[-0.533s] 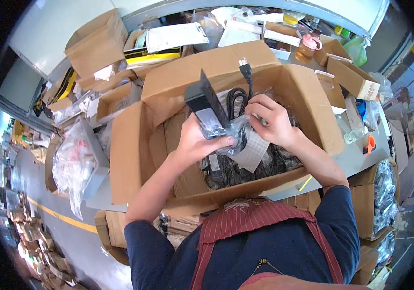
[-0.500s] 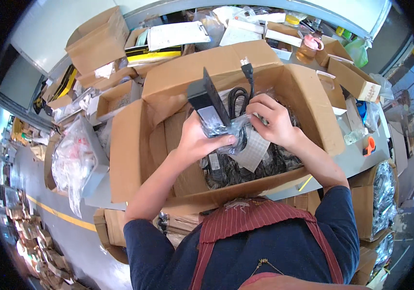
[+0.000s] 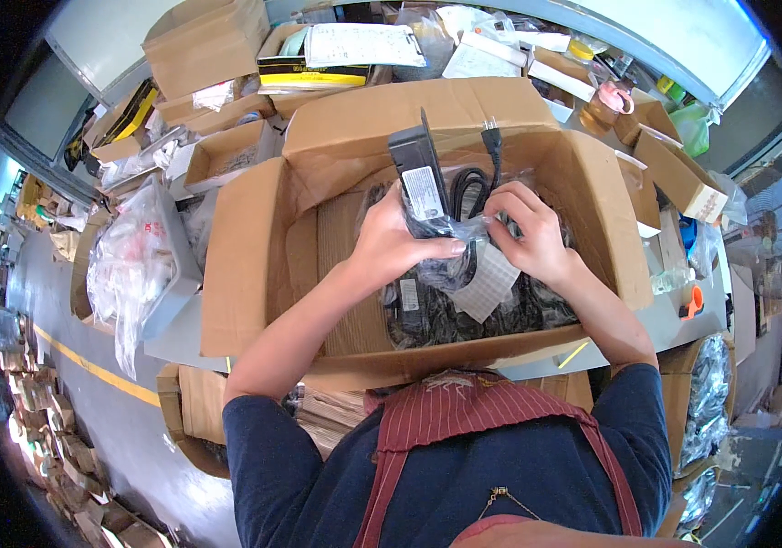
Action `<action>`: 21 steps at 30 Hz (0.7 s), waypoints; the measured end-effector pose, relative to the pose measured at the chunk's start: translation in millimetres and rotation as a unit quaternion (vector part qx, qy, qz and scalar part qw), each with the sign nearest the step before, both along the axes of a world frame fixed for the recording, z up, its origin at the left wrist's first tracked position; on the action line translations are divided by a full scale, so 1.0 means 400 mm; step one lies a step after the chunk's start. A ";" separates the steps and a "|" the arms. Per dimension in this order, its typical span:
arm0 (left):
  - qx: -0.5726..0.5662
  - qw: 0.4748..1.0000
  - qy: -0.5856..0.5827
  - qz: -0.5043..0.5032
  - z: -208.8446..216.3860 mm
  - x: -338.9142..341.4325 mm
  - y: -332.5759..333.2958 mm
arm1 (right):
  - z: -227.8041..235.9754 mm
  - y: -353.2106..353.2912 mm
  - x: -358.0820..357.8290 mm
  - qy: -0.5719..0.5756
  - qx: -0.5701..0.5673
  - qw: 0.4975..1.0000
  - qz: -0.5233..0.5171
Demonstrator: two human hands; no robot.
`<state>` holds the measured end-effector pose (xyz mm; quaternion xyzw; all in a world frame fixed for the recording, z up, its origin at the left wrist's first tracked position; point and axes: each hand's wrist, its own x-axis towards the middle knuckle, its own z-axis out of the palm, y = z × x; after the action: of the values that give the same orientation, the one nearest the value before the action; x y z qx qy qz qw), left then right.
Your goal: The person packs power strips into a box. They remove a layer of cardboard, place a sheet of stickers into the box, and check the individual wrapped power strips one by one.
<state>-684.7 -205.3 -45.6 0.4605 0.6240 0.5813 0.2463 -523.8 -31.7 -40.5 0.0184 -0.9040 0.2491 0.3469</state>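
Observation:
Over a large open cardboard box (image 3: 243,260), my left hand (image 3: 382,242) is closed around a black power adapter (image 3: 423,187) with a white label, held upright. Clear plastic bag (image 3: 453,272) material wraps its lower end. Beside the adapter rises a coiled black power cord (image 3: 470,190), its plug (image 3: 492,142) pointing up. My right hand (image 3: 537,239) pinches the bag's edge near the cord. A sheet of white gridded paper (image 3: 487,288) hangs below the hands. More bagged black adapters (image 3: 409,315) lie in the box underneath.
Left of the box stands a grey bin (image 3: 176,242) with clear plastic bags. Small cartons, a clipboard (image 3: 363,46) and a pink-lidded jug (image 3: 605,105) line the back of the table. An orange tape dispenser (image 3: 692,301) sits at the right. Cartons (image 3: 706,402) of bagged goods stand lower right.
The adapter has turned a little, so its label shows more fully. The whole view has shifted slightly. Both hands keep their holds.

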 end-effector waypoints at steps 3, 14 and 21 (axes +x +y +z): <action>0.003 1.000 -0.006 -0.001 -0.013 -0.005 0.003 | -0.002 0.002 0.000 -0.003 0.000 1.000 0.002; -0.011 1.000 -0.001 0.011 -0.026 -0.011 0.010 | -0.005 0.006 0.005 -0.012 0.000 1.000 0.009; -0.020 1.000 0.002 0.008 -0.034 -0.017 0.007 | -0.004 0.002 0.002 -0.013 0.004 1.000 0.010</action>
<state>-691.4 -202.7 -59.4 0.4512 0.6398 0.5699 0.2496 -523.0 -31.0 -42.0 0.0260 -0.9093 0.2491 0.3324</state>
